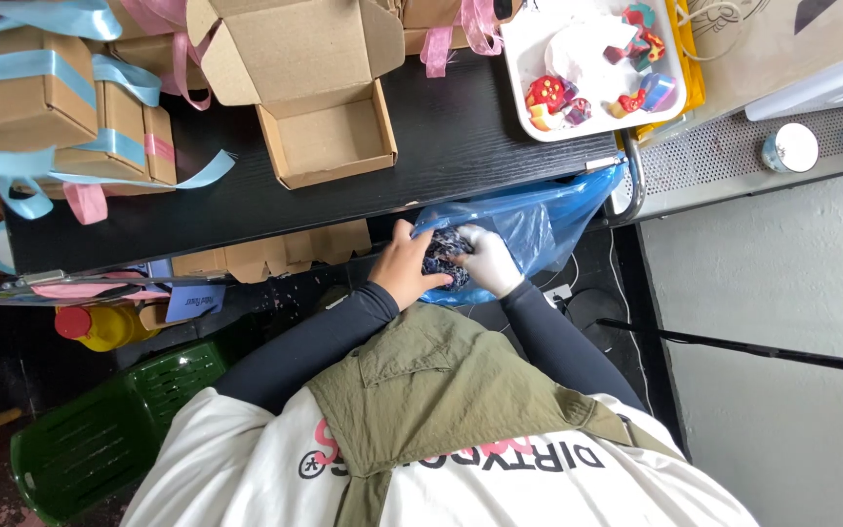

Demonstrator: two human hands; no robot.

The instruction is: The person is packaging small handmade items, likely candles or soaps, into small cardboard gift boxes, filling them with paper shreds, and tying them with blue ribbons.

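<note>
1. Dark shredded filler (pixel 444 262) sits bunched between both hands, inside the mouth of a blue plastic bag (pixel 529 229) that hangs off the near edge of the black table (pixel 451 137).
2. Left hand (pixel 404 268): bare, fingers curled over the left side of the filler bundle, gripping it.
3. Right hand (pixel 490 259): in a white glove, fingers closed on the right side of the same bundle, touching it opposite the left hand.
4. Far left of the hands: closed cardboard boxes (pixel 26 98) tied with light blue ribbon.
5. Just beyond the left hand: an open, empty cardboard mailer box (pixel 329 141) on the table.
6. Beyond and right of the right hand: a white tray (pixel 529 88) holding small coloured pieces (pixel 636 59).
7. Below left of the hands: a green plastic chair (pixel 100 429) and a yellow bottle with a red cap (pixel 100 327).
</note>
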